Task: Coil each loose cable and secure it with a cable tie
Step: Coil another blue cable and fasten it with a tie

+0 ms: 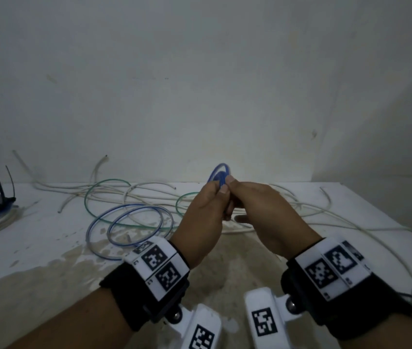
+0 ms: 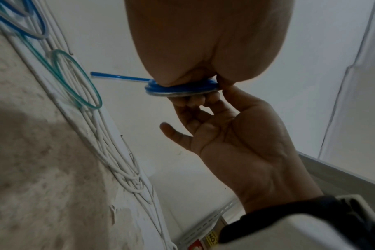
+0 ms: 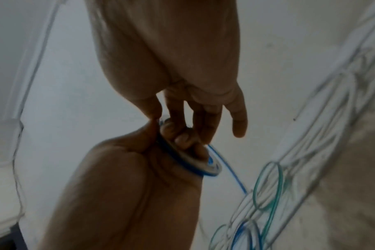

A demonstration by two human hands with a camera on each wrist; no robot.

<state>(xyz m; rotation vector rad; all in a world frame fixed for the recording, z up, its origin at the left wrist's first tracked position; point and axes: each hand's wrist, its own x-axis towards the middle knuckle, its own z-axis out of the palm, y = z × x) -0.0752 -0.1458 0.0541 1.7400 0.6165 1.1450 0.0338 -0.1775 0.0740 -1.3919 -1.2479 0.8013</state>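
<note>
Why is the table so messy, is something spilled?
Yes, it looks odd. The table has a big brownish stain, like a dried spill or worn paint, under the blue loops. Loose white cables sprawl in a tangle across it. One tail sticks out of the small blue coil.

The blue cable is sitting wound in a small tight coil — pinched between both thumbs, one loose end sticking out beyond the grip.

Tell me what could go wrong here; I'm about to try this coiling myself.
The small blue coil is only pinched between the left hand and right hand, with no tie on it, so it may spring open. Its free end sticks out and could snag the loose cables on the table.
</note>
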